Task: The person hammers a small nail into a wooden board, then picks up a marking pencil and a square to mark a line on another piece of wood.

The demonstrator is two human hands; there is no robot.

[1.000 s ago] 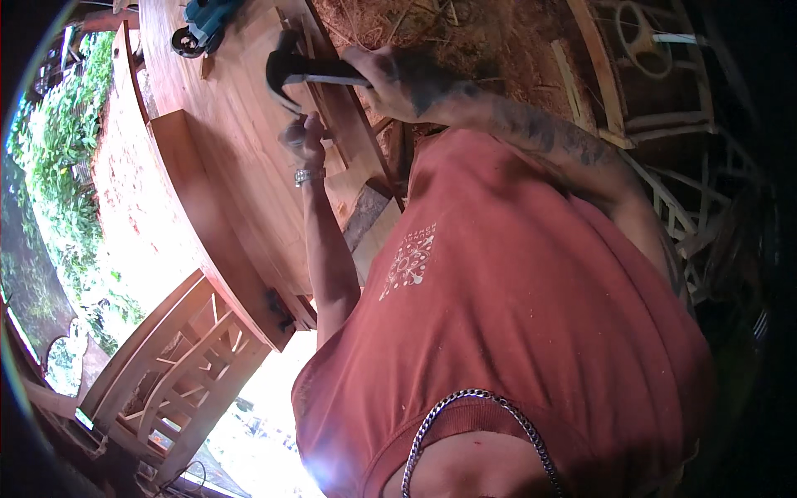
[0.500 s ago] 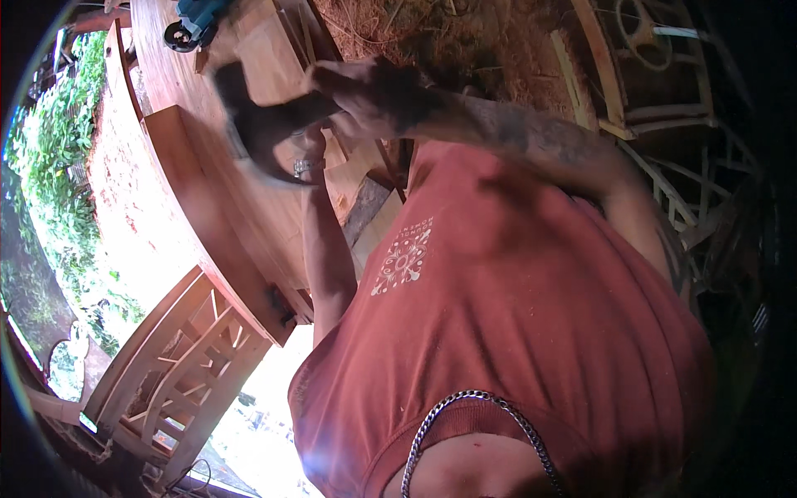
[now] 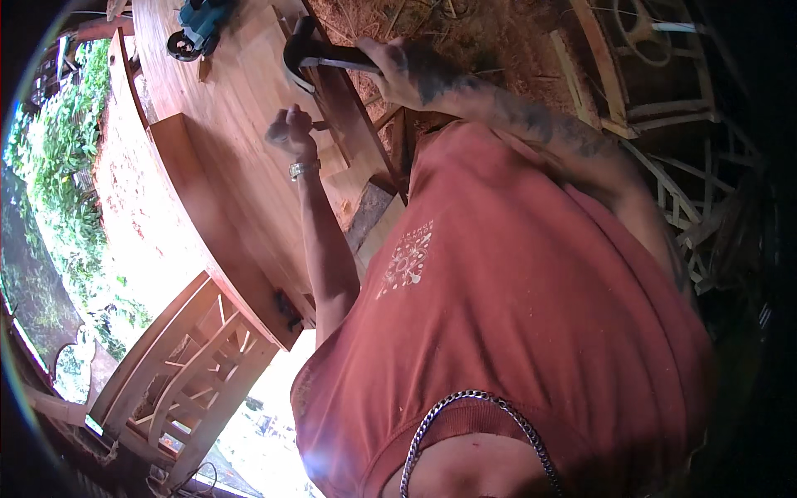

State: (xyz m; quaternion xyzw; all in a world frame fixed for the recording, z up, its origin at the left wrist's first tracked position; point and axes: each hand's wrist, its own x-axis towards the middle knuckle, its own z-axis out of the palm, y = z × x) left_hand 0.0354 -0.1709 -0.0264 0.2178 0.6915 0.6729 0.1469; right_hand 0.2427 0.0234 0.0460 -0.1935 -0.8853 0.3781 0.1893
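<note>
My right hand (image 3: 394, 70) is wrapped round the handle of a dark claw hammer (image 3: 300, 55). The hammer's head is over the dark narrow board (image 3: 353, 112) along the right side of the broad wooden surface (image 3: 237, 124). Below and left of the hammer, my left hand (image 3: 295, 133), with a watch at the wrist, is closed. From its right side sticks a short dark rod-like piece (image 3: 320, 125); the fist hides the rest, so its kind does not show. The hammer and my left hand are apart.
A blue power tool (image 3: 199, 26) lies at the far end of the wooden surface. A raised wooden edge board (image 3: 187, 166) runs along the left. Slatted wooden furniture (image 3: 187, 365) stands at lower left. Wood shavings (image 3: 465, 33) cover the ground at far right, near wooden frames (image 3: 602, 62).
The hammer and my right hand have swung away to the right and far side, off my left hand. My left hand, hidden partly behind the hammer before, now shows as a fist.
</note>
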